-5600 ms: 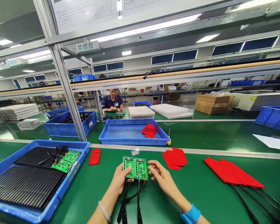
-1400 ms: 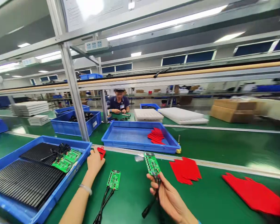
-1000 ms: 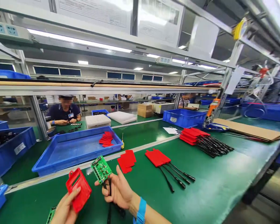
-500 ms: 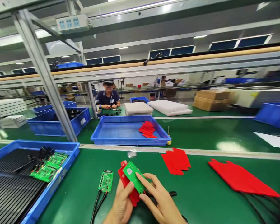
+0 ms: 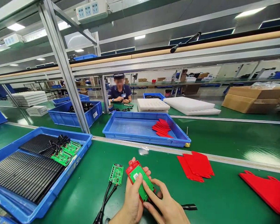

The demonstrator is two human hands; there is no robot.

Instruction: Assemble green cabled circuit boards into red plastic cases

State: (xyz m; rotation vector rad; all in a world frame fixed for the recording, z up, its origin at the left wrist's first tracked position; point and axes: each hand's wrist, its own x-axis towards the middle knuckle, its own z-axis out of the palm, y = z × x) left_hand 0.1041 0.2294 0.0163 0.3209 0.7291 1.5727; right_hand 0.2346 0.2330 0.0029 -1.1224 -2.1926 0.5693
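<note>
A green circuit board [image 5: 143, 182] lies inside a red plastic case [image 5: 130, 168]. My left hand [image 5: 133, 199] is wrapped round the case from below, its thumb on the board near a white label. My right hand [image 5: 168, 203] has its fingers on the board's lower right edge. A black cable with a connector [image 5: 189, 207] sticks out beyond my right hand. To the left, another green board [image 5: 116, 174] with two black cables lies on the green table.
Blue trays stand left [image 5: 71, 169] with boards and black ribbed parts, and behind [image 5: 140, 140] with red pieces. Flat red pieces [image 5: 196, 166] and red cases [image 5: 268, 189] lie right. A person [image 5: 119, 91] sits across; a metal post [image 5: 65, 68] rises at left.
The board, tilted and partly off the red case before, now sits within it. My left thumb has moved onto the board. The camera view has turned left.
</note>
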